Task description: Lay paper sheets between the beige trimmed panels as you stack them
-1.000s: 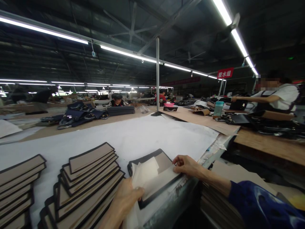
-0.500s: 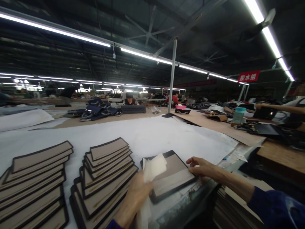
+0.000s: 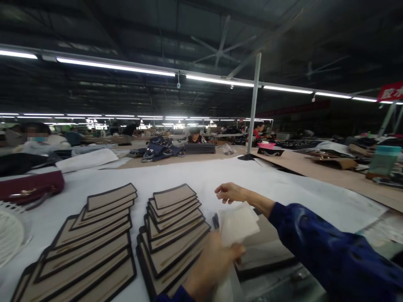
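Note:
My left hand (image 3: 214,262), a little blurred, is closed on a bunch of thin cream sheets (image 3: 238,224) that stick up past its fingers and hang below it. Beneath the sheets lies a taupe panel (image 3: 266,247) with a black border, partly covered by my right arm. My right hand (image 3: 231,193) is stretched out over the white table covering, beyond the sheets, its fingers loosely apart and holding nothing. Left of my left hand, a fanned row of black-edged taupe panels (image 3: 176,226) overlaps like shingles, each with a brownish streak near one edge.
A second fanned row of panels (image 3: 91,247) lies further left. Beyond it are a dark red bag (image 3: 31,186) and a white woven basket (image 3: 11,235). A metal post (image 3: 253,105) rises at the table's back. Blue pieces (image 3: 160,149) are heaped behind; people sit further off.
The view has turned left, bringing the red bag and basket in. My right hand has left the panel's right edge and moved left across it. My left hand still grips the sheets.

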`<state>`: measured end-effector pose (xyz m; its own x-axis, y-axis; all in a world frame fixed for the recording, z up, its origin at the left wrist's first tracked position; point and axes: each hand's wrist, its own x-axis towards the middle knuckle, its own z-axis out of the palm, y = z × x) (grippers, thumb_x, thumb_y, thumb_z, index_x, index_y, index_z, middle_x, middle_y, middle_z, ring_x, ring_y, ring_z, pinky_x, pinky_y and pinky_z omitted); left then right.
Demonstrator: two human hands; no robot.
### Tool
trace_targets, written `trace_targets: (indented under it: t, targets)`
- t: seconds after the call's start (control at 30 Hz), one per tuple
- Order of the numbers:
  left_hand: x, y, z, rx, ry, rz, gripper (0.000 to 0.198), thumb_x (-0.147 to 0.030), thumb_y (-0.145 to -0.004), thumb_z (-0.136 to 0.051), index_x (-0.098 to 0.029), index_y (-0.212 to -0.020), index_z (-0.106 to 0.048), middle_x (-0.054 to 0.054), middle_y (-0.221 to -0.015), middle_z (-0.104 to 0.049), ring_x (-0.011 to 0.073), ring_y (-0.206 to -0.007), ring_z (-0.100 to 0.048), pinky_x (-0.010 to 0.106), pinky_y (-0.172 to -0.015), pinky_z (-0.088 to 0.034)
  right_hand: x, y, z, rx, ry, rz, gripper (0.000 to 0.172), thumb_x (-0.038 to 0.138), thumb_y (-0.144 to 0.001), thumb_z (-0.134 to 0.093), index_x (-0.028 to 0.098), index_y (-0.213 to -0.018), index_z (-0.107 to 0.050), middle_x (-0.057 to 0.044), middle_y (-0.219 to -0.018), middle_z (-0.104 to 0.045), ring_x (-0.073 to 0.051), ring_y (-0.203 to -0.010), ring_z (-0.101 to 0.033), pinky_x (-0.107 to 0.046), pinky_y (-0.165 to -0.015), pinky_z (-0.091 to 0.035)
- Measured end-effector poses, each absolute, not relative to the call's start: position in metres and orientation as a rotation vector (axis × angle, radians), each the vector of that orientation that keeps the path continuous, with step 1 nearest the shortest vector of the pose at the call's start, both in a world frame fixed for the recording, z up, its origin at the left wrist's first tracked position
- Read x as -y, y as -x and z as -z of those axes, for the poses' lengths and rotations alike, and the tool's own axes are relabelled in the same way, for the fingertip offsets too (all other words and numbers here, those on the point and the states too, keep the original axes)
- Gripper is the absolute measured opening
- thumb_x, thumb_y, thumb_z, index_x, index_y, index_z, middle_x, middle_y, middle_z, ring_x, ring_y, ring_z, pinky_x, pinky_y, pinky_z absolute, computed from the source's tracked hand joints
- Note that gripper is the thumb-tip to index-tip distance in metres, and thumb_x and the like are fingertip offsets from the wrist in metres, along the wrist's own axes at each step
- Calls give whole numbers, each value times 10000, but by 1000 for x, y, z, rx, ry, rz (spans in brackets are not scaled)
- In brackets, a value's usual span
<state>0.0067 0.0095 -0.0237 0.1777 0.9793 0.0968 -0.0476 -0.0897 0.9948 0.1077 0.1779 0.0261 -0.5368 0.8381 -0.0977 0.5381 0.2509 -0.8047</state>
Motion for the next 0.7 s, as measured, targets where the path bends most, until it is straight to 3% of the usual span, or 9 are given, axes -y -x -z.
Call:
trace_targets:
  t: [0.27, 0.47, 0.57, 0.7]
  targets:
    - [-7, -2, 19, -846, -1186, -1270, 143, -213, -653, -648, -121, -706, -551, -33, -529, -489, 79, -478, -427, 203, -467, -324, -233, -4, -2, 2220, 1478, -1063, 245, 316, -889, -530, 139, -1055, -564, -56, -1008, -600, -161, -822, -601, -342, -707, -521]
    - [-6, -4, 9, -585, -1045, -1305, 330, -271, -590, -757, -107, -857, -653, 43, -731, -626, 152, -663, -557, 259, -651, -440, -251, 37, 8, 2156, 1585, -1027, 255, 320, -884, -535, 144, -1066, -571, -52, -1052, -593, -195, -879, -595, -364, -744, -517]
    - [-4, -4, 3, -518, -1024, -1309, 404, -312, -556, -787, -99, -881, -675, 69, -749, -652, 185, -674, -583, 287, -667, -456, -250, 46, 12, 2126, 1584, -1022, 242, 287, -882, -544, 164, -1090, -558, -71, -1096, -576, -185, -911, -586, -375, -769, -512]
    - [-1, -2, 4, -606, -989, -1314, 335, -256, -580, -768, -97, -860, -672, 55, -723, -638, 164, -650, -558, 286, -670, -446, -247, 47, 7, 2079, 1406, -1123, 251, 286, -881, -546, 145, -1088, -555, -59, -1069, -579, -185, -880, -592, -356, -733, -520]
